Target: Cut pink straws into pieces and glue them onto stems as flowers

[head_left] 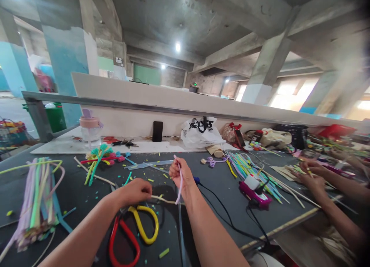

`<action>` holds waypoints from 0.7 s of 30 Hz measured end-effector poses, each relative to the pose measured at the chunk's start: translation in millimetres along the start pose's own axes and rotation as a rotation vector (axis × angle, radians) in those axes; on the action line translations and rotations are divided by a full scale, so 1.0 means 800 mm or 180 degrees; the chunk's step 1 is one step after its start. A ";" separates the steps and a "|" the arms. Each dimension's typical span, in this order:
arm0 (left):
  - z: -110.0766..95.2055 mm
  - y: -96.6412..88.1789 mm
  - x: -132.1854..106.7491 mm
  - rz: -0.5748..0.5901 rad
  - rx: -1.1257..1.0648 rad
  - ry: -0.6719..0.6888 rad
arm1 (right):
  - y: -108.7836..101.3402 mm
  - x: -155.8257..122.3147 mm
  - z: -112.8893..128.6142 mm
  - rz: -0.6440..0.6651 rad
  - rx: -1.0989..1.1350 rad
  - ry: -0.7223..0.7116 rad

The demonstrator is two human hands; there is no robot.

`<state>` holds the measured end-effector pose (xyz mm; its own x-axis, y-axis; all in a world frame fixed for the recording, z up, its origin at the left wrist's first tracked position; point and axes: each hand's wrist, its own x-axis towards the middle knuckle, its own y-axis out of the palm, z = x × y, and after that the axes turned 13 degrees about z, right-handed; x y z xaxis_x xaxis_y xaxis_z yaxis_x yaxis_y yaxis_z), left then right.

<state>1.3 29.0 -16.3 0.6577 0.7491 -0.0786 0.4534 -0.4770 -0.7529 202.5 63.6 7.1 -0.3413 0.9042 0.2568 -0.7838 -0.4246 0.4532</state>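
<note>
My right hand (181,174) is closed around a lilac pipe cleaner (180,186), whose lower end bends down past the wrist. To its left, my left hand (135,191) is closed, palm down, with its fingertips at the end of a cream pipe cleaner (164,200); the exact grip is partly hidden. Under the left wrist lie scissors with one red and one yellow handle (148,242). A long translucent strip (181,232) runs toward me beneath the right wrist. Finished-looking fuzzy flowers (100,153) lie beyond my left hand.
A pipe cleaner bundle (37,197) stands at left; more pipe cleaners (245,166) lie at right near a purple power strip (256,195). A black cable (222,213) crosses the table. A bottle (90,130), phone (157,131) and white bag (200,134) line the back. Another person's hands (312,176) work at right.
</note>
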 end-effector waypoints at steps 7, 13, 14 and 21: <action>0.041 -0.060 -0.032 -0.0853 0.0482 -0.0536 | -0.008 -0.003 0.017 -0.0071 0.0514 -0.0183; 0.073 -0.091 -0.057 -0.1287 0.1148 -0.0922 | -0.003 -0.001 0.010 -0.0170 0.0574 -0.0135; 0.077 -0.094 -0.061 -0.1352 0.1245 -0.1015 | -0.001 -0.001 0.009 -0.0191 0.0552 -0.0138; 0.102 -0.098 -0.087 -0.1730 0.1372 -0.1863 | 0.007 0.002 -0.004 -0.0048 0.0091 0.0001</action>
<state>-128.9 52.0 -5.2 -0.0454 0.9907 0.1281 0.2701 0.1356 -0.9532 195.6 63.1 7.1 -0.3296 0.9106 0.2494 -0.7738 -0.4119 0.4811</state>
